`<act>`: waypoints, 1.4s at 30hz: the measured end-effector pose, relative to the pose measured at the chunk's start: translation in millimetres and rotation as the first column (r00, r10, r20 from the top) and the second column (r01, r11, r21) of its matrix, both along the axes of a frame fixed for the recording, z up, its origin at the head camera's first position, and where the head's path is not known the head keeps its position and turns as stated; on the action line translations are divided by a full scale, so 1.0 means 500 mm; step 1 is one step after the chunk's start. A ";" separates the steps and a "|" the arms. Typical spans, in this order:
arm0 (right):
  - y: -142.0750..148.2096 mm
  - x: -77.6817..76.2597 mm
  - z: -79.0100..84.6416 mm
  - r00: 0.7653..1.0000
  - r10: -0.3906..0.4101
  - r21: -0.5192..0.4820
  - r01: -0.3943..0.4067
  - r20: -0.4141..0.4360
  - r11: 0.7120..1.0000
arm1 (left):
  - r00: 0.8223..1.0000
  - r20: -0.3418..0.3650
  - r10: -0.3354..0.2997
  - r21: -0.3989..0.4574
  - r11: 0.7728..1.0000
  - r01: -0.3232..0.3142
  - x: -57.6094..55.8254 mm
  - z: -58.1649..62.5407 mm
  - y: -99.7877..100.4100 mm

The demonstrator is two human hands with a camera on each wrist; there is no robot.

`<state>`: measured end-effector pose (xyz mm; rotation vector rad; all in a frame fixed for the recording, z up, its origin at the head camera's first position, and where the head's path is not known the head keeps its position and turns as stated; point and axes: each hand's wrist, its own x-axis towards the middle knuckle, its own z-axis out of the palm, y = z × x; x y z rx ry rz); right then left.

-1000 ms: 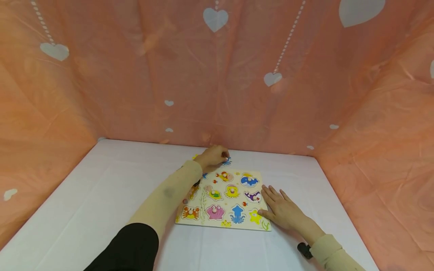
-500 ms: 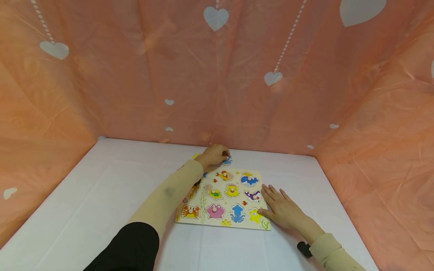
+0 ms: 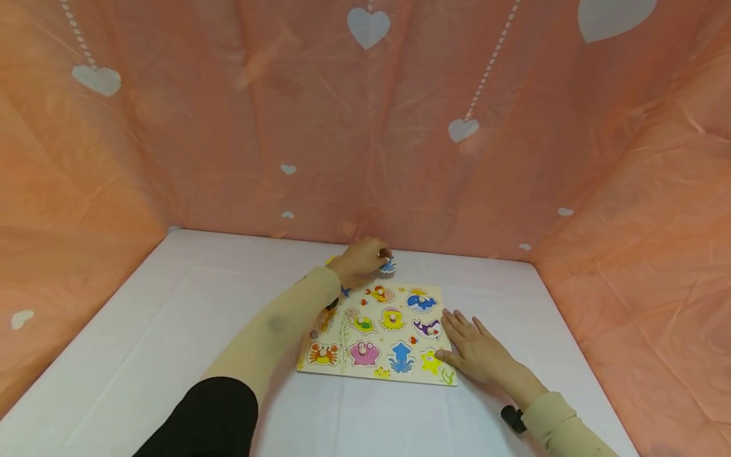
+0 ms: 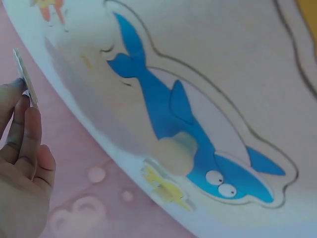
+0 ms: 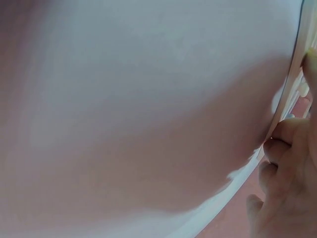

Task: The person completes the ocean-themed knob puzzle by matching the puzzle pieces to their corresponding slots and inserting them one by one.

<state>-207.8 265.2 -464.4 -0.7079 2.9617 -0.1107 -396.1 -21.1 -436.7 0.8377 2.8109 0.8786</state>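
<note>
A blue puzzle piece (image 3: 388, 264) with a pale rim is pinched by my left hand (image 3: 361, 259) just past the board's far edge. The left wrist view shows this thin piece (image 4: 25, 77) edge-on between thumb and fingers of the left hand (image 4: 27, 163). Below lies a cream knob puzzle board (image 3: 381, 341) with sea animals, among them a crab (image 3: 323, 354), a pink shell (image 3: 364, 353) and a blue squid shape (image 3: 401, 357) that shows no knob. My right hand (image 3: 480, 350) rests with extended fingers along the board's right edge. The left forearm hides the board's upper left.
A yellow piece (image 4: 166, 184) lies on the white table (image 3: 188, 304) beyond the board, partly hidden by my left arm in the head view. An orange cloth (image 3: 320, 127) with hearts stands behind and at both sides.
My left hand has raised the blue piece slightly off the table and shifted it a little right. The right hand stays in place at the board's edge.
</note>
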 end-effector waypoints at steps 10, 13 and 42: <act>0.000 -0.003 0.002 1.000 0.002 0.002 -0.002 0.000 1.000 | 0.995 -0.093 -0.046 -0.040 0.998 0.042 0.032 0.032 0.002; -0.001 -0.003 0.002 1.000 0.002 0.009 -0.002 0.003 1.000 | 0.993 -0.106 -0.056 -0.048 0.998 0.051 0.047 0.037 0.000; 0.001 -0.005 0.000 1.000 0.010 0.004 -0.010 0.000 1.000 | 0.976 -0.085 -0.201 -0.099 0.976 0.193 0.189 0.045 -0.008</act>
